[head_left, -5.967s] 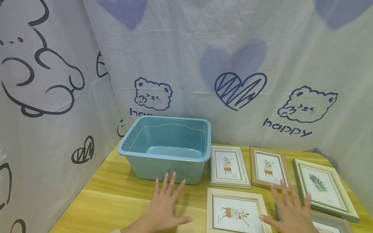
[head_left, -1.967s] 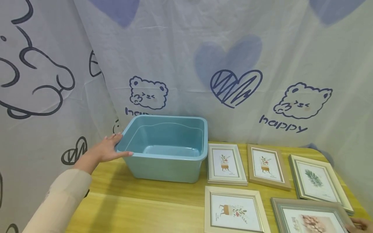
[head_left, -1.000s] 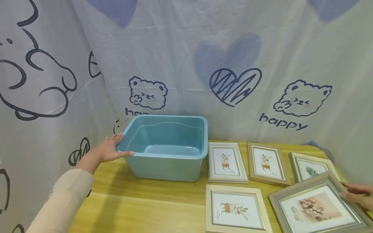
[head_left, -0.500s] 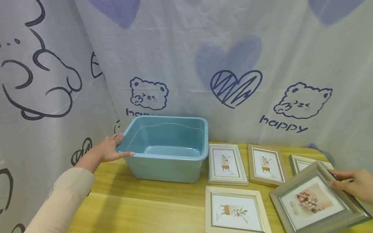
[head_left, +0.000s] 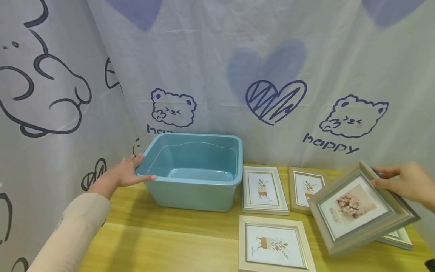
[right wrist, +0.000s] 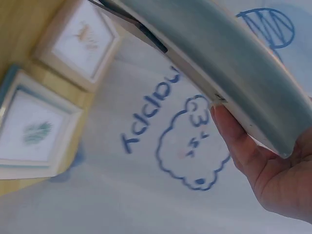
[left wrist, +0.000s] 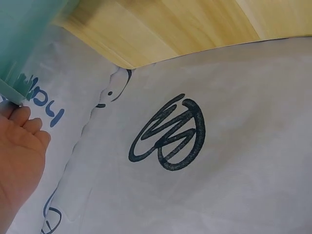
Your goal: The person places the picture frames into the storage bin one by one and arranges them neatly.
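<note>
In the head view my left hand [head_left: 127,173] grips the left front corner of a blue plastic storage bin [head_left: 193,196], thumb along the front rim. The left wrist view has the fingers [left wrist: 33,126] curled at the bin's rim [left wrist: 13,91]. My right hand [head_left: 406,183] pinches the upper right edge of a silver-grey picture frame [head_left: 353,211] with a pink flower print. That frame is tilted and raised off the table. From the right wrist view, its side and back [right wrist: 229,63] show, with fingers [right wrist: 239,139] against the back.
White [head_left: 266,208] and tan [head_left: 297,206] picture frames lie right of the bin. A cream frame [head_left: 242,241] lies nearer. A leaf-print frame [right wrist: 36,129] lies at the far right, mostly covered in the head view. Printed curtains [head_left: 210,68] hang around the wooden table [head_left: 163,238].
My right hand has lifted the silver-grey frame from the table and brought it up and leftward, tilting it. Earlier, my left hand moved from over the table to the bin's rim, then stayed.
</note>
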The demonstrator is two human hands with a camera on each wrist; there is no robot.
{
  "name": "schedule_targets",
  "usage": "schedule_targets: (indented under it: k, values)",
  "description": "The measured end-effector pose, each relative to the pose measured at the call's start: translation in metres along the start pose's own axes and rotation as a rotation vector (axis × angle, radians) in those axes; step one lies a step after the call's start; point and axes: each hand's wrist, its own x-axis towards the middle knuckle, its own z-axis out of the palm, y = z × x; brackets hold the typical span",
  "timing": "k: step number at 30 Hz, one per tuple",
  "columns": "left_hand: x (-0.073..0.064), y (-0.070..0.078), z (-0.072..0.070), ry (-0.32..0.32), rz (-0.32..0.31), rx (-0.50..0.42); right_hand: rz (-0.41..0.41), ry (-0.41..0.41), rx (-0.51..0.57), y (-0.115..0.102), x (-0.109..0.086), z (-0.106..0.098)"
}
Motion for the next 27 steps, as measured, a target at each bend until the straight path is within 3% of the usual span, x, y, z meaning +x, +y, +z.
schedule_targets:
  k: [13, 27]
  values:
    - [-0.002, -0.001, 0.004, 0.025, 0.004, 0.000, 0.005, 0.136, -0.007, -0.047, 0.020, -0.025]
    - [-0.006, -0.001, 0.003, 0.023, -0.006, 0.007, 0.037, 0.101, 0.066, -0.096, 0.035, -0.035]
